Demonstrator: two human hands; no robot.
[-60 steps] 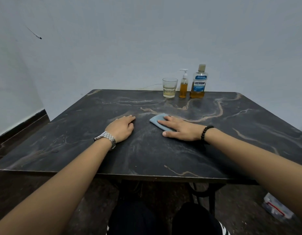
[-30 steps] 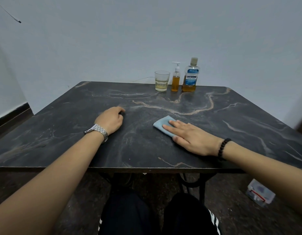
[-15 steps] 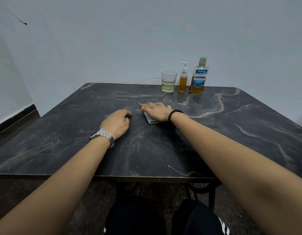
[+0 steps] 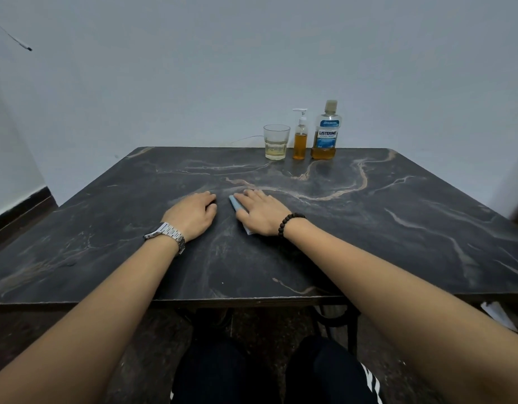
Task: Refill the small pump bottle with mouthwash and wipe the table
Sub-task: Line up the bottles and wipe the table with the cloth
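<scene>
Right hand [image 4: 262,213], fingers spread flat, presses the blue cloth [image 4: 235,203] against the table [image 4: 397,228].

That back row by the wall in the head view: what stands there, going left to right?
Glass → small pump bottle → mouthwash bottle, all upright along the far edge of the table.

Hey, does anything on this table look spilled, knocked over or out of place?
Nothing stands out. The glass, pump bottle and mouthwash bottle stand upright; no puddle on the table.
</scene>
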